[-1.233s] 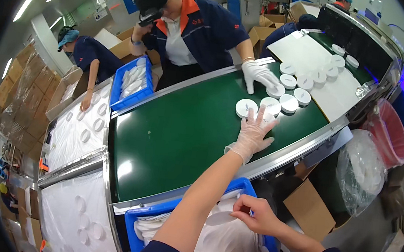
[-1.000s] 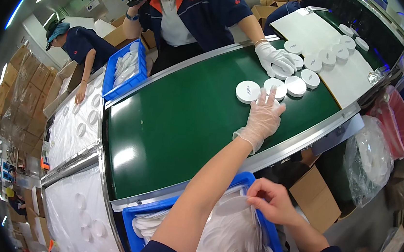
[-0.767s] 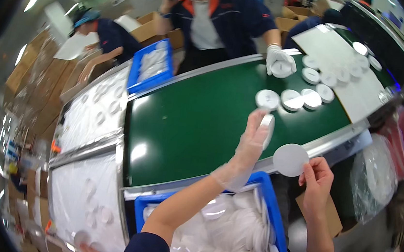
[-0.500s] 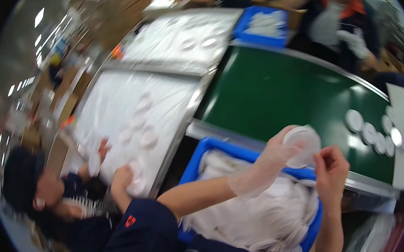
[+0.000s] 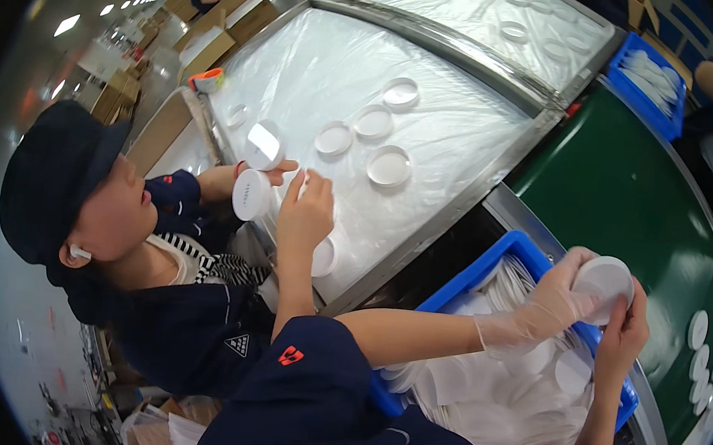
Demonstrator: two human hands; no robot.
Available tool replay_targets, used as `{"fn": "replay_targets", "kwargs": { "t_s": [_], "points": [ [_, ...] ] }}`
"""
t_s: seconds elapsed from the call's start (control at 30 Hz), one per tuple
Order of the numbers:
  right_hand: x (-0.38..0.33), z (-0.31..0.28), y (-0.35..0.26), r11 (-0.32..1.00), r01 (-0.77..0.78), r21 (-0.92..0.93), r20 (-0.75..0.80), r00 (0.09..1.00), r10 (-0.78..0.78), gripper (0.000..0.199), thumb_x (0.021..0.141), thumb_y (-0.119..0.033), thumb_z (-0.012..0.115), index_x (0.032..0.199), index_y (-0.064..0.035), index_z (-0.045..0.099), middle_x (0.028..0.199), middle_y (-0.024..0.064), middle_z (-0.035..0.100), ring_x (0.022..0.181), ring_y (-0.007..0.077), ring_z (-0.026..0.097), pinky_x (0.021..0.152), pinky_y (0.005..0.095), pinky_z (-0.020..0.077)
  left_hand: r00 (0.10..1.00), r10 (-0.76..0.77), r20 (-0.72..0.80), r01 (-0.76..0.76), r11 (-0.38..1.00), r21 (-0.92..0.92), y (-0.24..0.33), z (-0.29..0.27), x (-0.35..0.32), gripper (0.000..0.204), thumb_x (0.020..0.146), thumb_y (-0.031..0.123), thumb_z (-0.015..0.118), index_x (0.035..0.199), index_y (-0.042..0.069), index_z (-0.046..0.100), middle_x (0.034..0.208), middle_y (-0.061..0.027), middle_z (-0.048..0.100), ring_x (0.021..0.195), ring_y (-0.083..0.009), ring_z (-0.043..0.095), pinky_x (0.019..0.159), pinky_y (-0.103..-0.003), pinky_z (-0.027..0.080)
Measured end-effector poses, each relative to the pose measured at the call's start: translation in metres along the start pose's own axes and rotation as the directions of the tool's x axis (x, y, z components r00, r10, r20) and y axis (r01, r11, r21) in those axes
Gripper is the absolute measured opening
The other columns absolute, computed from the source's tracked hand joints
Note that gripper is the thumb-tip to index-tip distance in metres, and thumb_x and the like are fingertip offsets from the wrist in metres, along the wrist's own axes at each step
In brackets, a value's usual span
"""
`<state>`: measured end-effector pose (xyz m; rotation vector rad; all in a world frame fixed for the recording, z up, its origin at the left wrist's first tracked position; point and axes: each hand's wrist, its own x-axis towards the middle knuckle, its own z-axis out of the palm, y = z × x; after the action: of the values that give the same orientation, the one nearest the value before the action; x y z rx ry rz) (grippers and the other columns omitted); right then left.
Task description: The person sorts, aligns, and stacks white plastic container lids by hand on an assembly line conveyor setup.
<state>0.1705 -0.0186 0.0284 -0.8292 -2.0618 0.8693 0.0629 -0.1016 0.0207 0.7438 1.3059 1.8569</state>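
A round white plastic lid point(image 5: 604, 285) is held up above a blue bin. My left hand point(image 5: 548, 299), in a thin see-through glove, closes around its left side. My bare right hand point(image 5: 628, 324) pinches its lower right edge between thumb and fingers. Below both hands, the blue bin point(image 5: 519, 245) is filled with many thin white round pieces point(image 5: 476, 406), some standing on edge in rows and others lying loose. My left forearm crosses over the bin.
A co-worker point(image 5: 170, 290) on my left handles round white lids at a metal-framed table point(image 5: 459, 138) covered in clear film. A green conveyor belt point(image 5: 633, 206) runs at the right, with several white discs point(image 5: 698, 330) on it. Another blue bin point(image 5: 671, 120) stands beyond.
The view has swung to the left, bringing the co-worker and their table further in. Both my hands still hold the lid, and the right fingers now grip its edge more closely.
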Motion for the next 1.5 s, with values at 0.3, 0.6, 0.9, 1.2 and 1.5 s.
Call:
{"fn": "replay_targets", "kwargs": {
  "t_s": [0.3,0.6,0.9,1.2,1.5],
  "points": [
    [-0.005,0.010,0.050,0.979,-0.020,-0.205,0.099,0.994,0.041,0.009,0.086,-0.004,0.040,0.087,0.0001,0.048,0.061,0.0030,0.043,0.052,0.0061,0.037,0.043,0.0244,0.0274,0.996,-0.006,0.091,-0.019,0.962,0.274,-0.015,-0.002,0.001,0.030,0.073,0.001,0.051,0.102,0.002,0.041,0.094,-0.0228,0.054,0.085,-0.0408,0.054,0.070,-0.040,0.043],
    [-0.011,0.132,-0.068,0.961,-0.169,0.218,0.166,0.977,0.135,0.018,0.091,-0.015,0.043,0.098,0.0002,0.051,0.073,0.0018,0.052,0.066,0.0071,0.048,0.053,0.0210,0.0388,0.975,0.204,0.087,-0.221,0.913,0.342,-0.040,0.003,-0.002,0.061,0.074,0.006,0.056,0.127,-0.002,0.027,0.103,-0.0241,0.050,0.088,-0.0409,0.053,0.075,-0.042,0.044],
    [-0.055,0.300,-0.202,0.582,-0.466,0.666,0.301,0.882,0.362,0.030,0.082,-0.005,0.052,0.109,0.0012,0.042,0.083,0.0067,0.051,0.076,0.0111,0.053,0.050,0.0218,0.0450,0.991,0.049,0.127,-0.095,0.915,0.393,-0.025,0.005,-0.003,0.060,0.078,0.010,0.056,0.129,-0.001,0.026,0.101,-0.0208,0.050,0.088,-0.0359,0.054,0.072,-0.042,0.045],
    [-0.082,0.363,-0.229,0.312,-0.518,0.797,0.385,0.833,0.398,0.041,0.077,0.000,0.056,0.114,-0.0001,0.038,0.086,0.0087,0.050,0.078,0.0126,0.055,0.049,0.0217,0.0465,0.952,0.195,-0.236,-0.047,0.854,0.518,-0.040,0.049,-0.002,0.051,0.079,0.015,0.053,0.125,0.006,0.035,0.101,-0.0131,0.050,0.081,-0.0306,0.053,0.066,-0.037,0.044],
    [-0.082,0.364,-0.229,0.257,-0.558,0.789,0.432,0.802,0.413,0.041,0.077,-0.004,0.058,0.113,-0.0037,0.038,0.087,0.0096,0.053,0.063,0.0103,0.052,0.049,0.0209,0.0408,0.973,0.130,-0.190,0.047,0.695,0.718,-0.043,0.051,0.000,0.047,0.079,0.015,0.053,0.123,0.008,0.038,0.101,-0.0111,0.050,0.078,-0.0294,0.053,0.063,-0.036,0.044]
  ]
}}
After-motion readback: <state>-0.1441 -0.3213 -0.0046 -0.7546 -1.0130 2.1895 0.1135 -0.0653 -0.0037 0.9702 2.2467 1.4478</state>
